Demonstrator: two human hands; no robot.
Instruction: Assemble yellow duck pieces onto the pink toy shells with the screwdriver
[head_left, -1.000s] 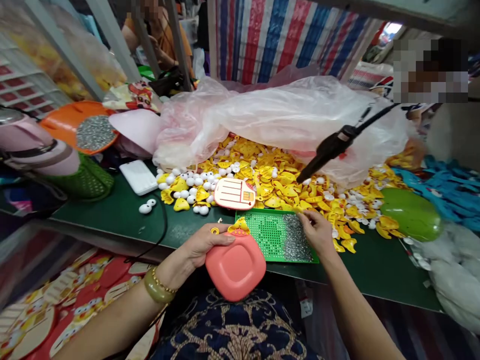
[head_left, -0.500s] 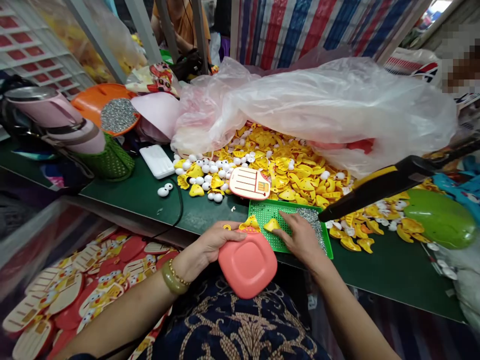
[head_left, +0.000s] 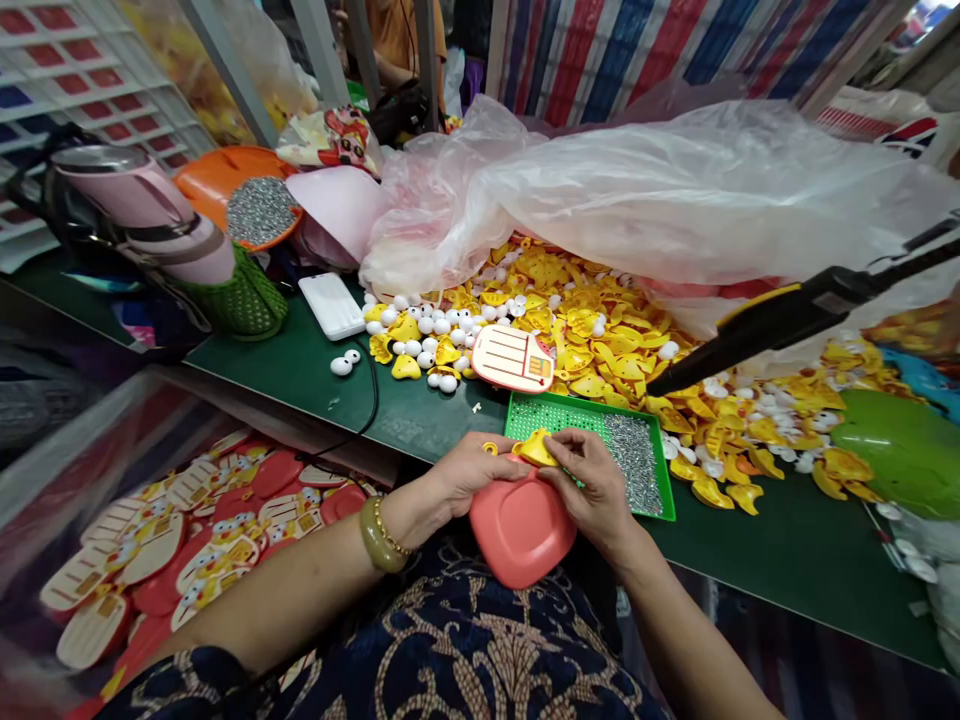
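Note:
My left hand is closed on the edge of a coral-red plastic shell, a rounded square with a recessed middle, held over my lap. At the shell's top edge sits a yellow plastic piece, pinched by the fingers of my right hand. Whether the yellow piece is seated in the shell cannot be made out. Just beyond my hands lies a green perforated tray with many small metal screws in its right part. A cream slatted panel with a red rim rests behind the tray.
Yellow parts and white eye balls are heaped across the green table under clear plastic sheeting. A black rod-like tool slants in from the right. At left stand a pink tumbler and a bin of assembled pieces.
My right hand has brought the yellow piece from over the tray to the top edge of the coral shell. The view has shifted slightly.

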